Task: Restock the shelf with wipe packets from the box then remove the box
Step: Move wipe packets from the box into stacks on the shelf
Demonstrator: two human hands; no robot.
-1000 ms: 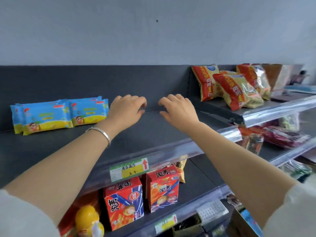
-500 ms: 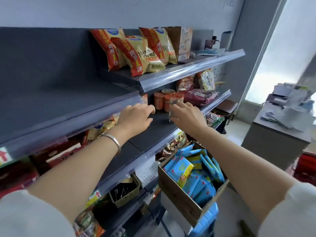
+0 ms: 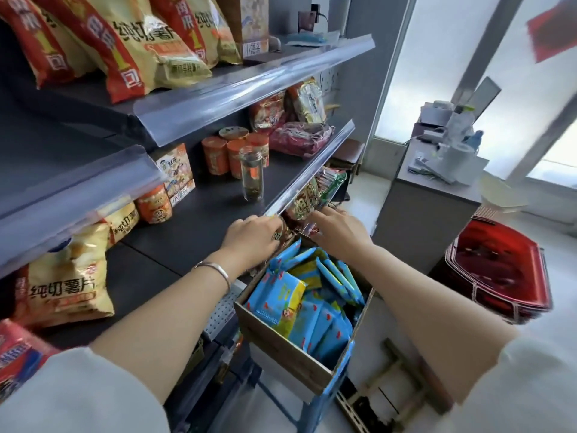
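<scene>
The left hand [image 3: 253,234] hangs over the front edge of a dark grey metal shelf [image 3: 193,226] with its fingers curled downward; whether they grip anything cannot be told. A thin silver bracelet [image 3: 215,270] circles its wrist. The right hand [image 3: 338,228], just beside it, reaches forward with fairly straight fingers and holds nothing that shows, its fingertips near the snack packs hanging under the shelf edge. Directly below both hands and forearms stands the open brown cardboard box [image 3: 281,342], its far end beneath the knuckles. It is filled with blue and yellow wipe packets [image 3: 281,295], some upright and some lying tilted. Further back on the shelf stand a clear glass jar [image 3: 251,173] and orange paper cups [image 3: 218,154]. At the right stands a grey desk [image 3: 431,195].
</scene>
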